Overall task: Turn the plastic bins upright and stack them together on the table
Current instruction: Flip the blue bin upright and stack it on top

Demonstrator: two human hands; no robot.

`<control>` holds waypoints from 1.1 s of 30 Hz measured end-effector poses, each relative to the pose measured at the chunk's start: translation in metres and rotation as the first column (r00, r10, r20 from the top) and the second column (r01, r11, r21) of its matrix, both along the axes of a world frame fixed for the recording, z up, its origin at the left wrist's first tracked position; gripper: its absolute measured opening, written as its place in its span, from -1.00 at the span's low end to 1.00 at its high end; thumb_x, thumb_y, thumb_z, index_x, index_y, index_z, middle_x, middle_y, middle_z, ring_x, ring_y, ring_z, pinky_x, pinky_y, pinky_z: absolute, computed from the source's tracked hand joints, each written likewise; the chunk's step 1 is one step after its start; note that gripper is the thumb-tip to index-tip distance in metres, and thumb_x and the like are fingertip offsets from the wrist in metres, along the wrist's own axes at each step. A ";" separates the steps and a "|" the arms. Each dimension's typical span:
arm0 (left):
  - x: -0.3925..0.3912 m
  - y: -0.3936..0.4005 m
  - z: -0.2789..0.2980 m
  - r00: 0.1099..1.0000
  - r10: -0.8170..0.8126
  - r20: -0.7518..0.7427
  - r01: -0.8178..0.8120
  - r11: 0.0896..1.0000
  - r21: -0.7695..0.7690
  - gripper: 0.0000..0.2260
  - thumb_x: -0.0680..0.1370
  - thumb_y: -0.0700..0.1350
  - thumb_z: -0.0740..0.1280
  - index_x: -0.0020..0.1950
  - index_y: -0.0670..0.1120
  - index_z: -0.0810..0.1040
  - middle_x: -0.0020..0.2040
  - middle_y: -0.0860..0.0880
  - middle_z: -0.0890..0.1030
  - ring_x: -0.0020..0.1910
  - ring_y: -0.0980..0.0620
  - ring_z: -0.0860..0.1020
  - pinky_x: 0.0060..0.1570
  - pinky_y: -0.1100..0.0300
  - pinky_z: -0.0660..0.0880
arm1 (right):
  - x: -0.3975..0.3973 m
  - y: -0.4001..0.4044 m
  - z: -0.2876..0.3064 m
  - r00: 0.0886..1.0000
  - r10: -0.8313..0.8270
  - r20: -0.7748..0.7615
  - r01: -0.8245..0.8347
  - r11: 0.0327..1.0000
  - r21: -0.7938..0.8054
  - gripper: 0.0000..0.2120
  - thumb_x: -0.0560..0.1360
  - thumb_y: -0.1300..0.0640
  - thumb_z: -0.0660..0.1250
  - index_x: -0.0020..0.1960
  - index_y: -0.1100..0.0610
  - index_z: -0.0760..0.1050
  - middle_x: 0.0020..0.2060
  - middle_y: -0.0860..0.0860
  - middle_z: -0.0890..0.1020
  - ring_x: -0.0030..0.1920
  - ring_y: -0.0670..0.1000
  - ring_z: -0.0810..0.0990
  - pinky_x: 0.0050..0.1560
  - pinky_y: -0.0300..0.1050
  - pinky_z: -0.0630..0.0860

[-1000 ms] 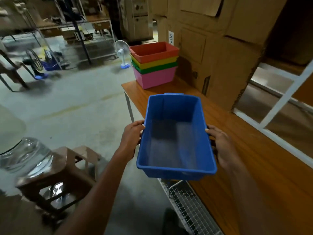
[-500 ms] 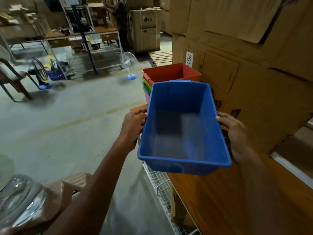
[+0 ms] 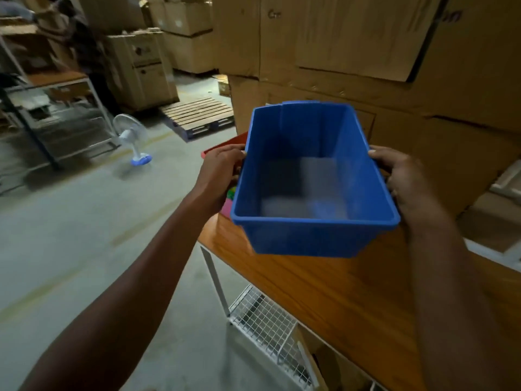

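Dim warehouse: cardboard cartons fill the upper right of the frame, and the orange wooden table (image 3: 338, 292) runs along the lower right. I hold the open-topped blue plastic bin (image 3: 311, 190) upright at frame centre, above the table. My left hand (image 3: 218, 176) grips one long rim, my right hand (image 3: 406, 182) the other, fingers curled under, which keeps it level. The stacked coloured bins (image 3: 225, 148) peek out behind my left hand, so lowering should nest it.

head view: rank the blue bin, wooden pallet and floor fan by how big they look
1. blue bin, though it is nearest the camera
2. wooden pallet
3. floor fan
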State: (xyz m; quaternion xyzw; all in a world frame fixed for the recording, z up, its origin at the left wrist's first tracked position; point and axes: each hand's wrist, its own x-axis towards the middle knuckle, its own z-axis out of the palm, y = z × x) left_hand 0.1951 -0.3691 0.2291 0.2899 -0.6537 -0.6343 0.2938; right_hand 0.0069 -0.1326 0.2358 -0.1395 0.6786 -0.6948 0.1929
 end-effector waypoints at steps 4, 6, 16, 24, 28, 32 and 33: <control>-0.018 -0.043 0.015 0.994 -0.105 0.015 0.104 0.994 0.018 -0.66 0.47 -0.06 0.29 0.14 -0.08 0.75 0.19 -0.42 0.61 0.01 -0.20 0.59 0.03 -0.10 0.51 | 0.007 -0.025 0.009 0.996 -0.085 0.026 0.085 0.996 -0.020 -0.77 0.53 -0.02 0.37 0.12 -0.02 0.71 -0.13 0.03 0.71 -0.36 0.01 0.62 -0.40 -0.14 0.41; -0.028 -0.061 0.021 0.990 -0.138 0.006 0.138 0.990 0.006 -0.68 0.49 -0.07 0.29 0.11 -0.07 0.76 0.14 -0.36 0.67 0.00 -0.19 0.60 0.00 -0.10 0.50 | 0.007 -0.039 0.013 0.991 -0.132 0.023 0.133 0.991 -0.012 -0.76 0.53 -0.01 0.37 0.14 -0.01 0.70 -0.15 0.03 0.70 -0.36 0.00 0.63 -0.36 -0.11 0.45; -0.076 -0.161 0.029 0.968 -0.249 -0.018 0.248 0.967 -0.065 -0.73 0.65 -0.06 0.22 0.13 -0.05 0.71 0.12 -0.19 0.70 0.18 -0.25 0.64 0.23 -0.14 0.58 | -0.019 -0.129 0.021 0.973 -0.228 -0.039 0.227 0.973 -0.031 -0.70 0.45 -0.11 0.41 0.08 0.01 0.74 -0.09 0.06 0.74 -0.12 0.13 0.71 -0.09 0.07 0.63; -0.108 -0.237 0.039 0.937 -0.348 0.011 0.345 0.925 -0.156 -0.73 0.70 -0.13 0.17 0.18 -0.10 0.67 0.17 -0.12 0.68 0.12 -0.09 0.66 -0.12 0.22 0.57 | -0.015 -0.200 0.019 0.952 -0.307 0.003 0.307 0.951 -0.032 -0.82 0.54 -0.05 0.38 -0.04 0.02 0.70 -0.26 0.01 0.72 -0.25 0.04 0.70 -0.22 -0.02 0.62; -0.119 -0.275 0.037 0.910 -0.412 0.042 0.413 0.899 -0.145 -0.70 0.71 -0.13 0.15 0.17 -0.12 0.68 0.14 -0.10 0.69 0.09 -0.07 0.66 -0.20 0.26 0.56 | -0.011 -0.235 0.023 0.916 -0.401 0.002 0.401 0.916 -0.013 -0.81 0.47 -0.06 0.43 -0.05 0.02 0.74 -0.17 0.08 0.78 -0.19 0.09 0.74 -0.10 0.08 0.67; -0.129 -0.314 0.038 0.893 -0.444 0.067 0.449 0.884 -0.130 -0.70 0.70 -0.13 0.15 0.13 -0.12 0.69 0.09 -0.11 0.70 0.00 -0.05 0.67 -0.27 0.26 0.57 | -0.007 -0.271 0.021 0.880 -0.475 0.003 0.475 0.880 -0.020 -0.80 0.49 -0.03 0.42 -0.03 0.05 0.73 -0.25 0.04 0.75 -0.27 0.05 0.72 -0.19 0.02 0.64; -0.131 -0.324 0.037 0.887 -0.455 0.077 0.461 0.879 -0.125 -0.70 0.69 -0.13 0.16 0.13 -0.13 0.70 0.08 -0.12 0.71 -0.01 -0.06 0.67 -0.29 0.26 0.58 | -0.006 -0.279 0.020 0.873 -0.488 0.009 0.488 0.873 -0.019 -0.82 0.51 -0.01 0.41 -0.05 0.06 0.72 -0.32 0.00 0.74 -0.34 0.01 0.71 -0.24 -0.03 0.61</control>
